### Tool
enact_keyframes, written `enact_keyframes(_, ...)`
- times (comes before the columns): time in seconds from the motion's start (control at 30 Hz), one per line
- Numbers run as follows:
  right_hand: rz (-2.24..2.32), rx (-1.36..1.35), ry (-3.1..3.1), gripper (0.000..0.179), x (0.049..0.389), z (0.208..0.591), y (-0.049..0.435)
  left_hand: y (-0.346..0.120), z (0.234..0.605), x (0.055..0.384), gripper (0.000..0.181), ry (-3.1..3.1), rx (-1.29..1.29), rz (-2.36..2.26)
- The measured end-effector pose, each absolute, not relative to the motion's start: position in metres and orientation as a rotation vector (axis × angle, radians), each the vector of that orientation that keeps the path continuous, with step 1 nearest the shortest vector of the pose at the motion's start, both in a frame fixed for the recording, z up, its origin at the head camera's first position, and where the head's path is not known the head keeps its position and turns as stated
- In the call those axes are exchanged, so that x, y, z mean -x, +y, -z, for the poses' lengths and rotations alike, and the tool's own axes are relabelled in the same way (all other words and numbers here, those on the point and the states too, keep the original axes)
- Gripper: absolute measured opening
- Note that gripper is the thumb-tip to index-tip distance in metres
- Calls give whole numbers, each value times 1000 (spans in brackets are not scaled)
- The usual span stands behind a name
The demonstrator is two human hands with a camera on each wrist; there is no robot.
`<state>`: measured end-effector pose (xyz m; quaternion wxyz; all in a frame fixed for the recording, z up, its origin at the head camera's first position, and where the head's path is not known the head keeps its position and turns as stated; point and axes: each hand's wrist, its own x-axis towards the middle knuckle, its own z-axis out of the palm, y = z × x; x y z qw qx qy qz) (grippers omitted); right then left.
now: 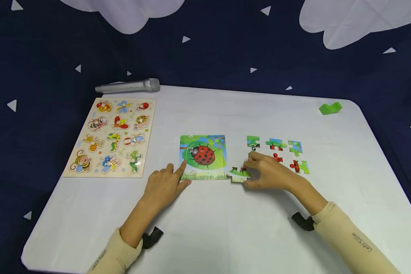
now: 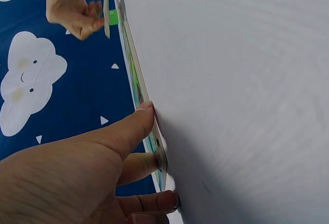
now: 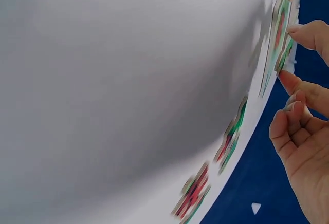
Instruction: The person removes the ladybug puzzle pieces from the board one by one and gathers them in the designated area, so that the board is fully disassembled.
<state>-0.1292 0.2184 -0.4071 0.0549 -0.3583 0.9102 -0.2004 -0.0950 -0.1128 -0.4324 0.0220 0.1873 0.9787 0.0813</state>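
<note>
A square ladybug picture board (image 1: 203,155) lies flat on the white table. My left hand (image 1: 163,187) rests at its lower left corner, index finger and thumb touching the edges. Between thumb and fingertips, my right hand (image 1: 270,173) pinches a jigsaw puzzle piece (image 1: 238,176) with green grass on it, just off the board's lower right corner. In the left wrist view this piece (image 2: 106,16) stands tilted up in the fingers. Several loose puzzle pieces (image 1: 295,147) lie in rows to the right of the board; the right hand partly hides some of them.
A wooden insect peg puzzle (image 1: 114,137) lies at the left, with a grey microphone (image 1: 128,86) behind it at the table's back edge. Towards the back right corner sits a small bright green object (image 1: 330,108). A dark starry cloth hangs beyond the table.
</note>
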Motion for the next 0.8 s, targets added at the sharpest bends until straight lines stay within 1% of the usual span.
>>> enact_keyframes(0.3,626,941,2836,36,109,403,257,-113,432,95,62,3037,-593,-255)
enact_keyframes(0.8,561,856,2944,39,80,406,310,-113,431,95,61,3042,-599,-257)
